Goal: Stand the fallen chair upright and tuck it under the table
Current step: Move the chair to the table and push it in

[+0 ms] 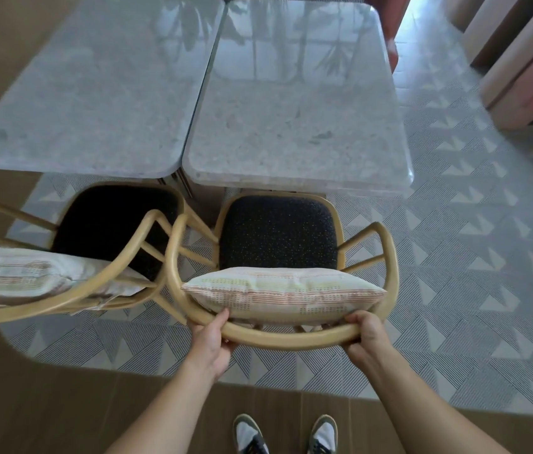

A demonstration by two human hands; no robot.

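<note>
A rattan chair (389, 257) with a dark speckled seat and a striped cushion (281, 293) stands upright in front of the right-hand grey marble table (298, 126). The front of its seat sits just under the table's near edge. My left hand (214, 339) grips the curved back rail on the left side. On the right side of the same rail my right hand (365, 332) is closed around it.
A second rattan chair (121, 257) with its own striped cushion stands to the left, touching the first chair's arm, in front of the left marble table (88, 93). Patterned tile floor runs to the right. Pink upholstered seating (527, 77) stands at the far right.
</note>
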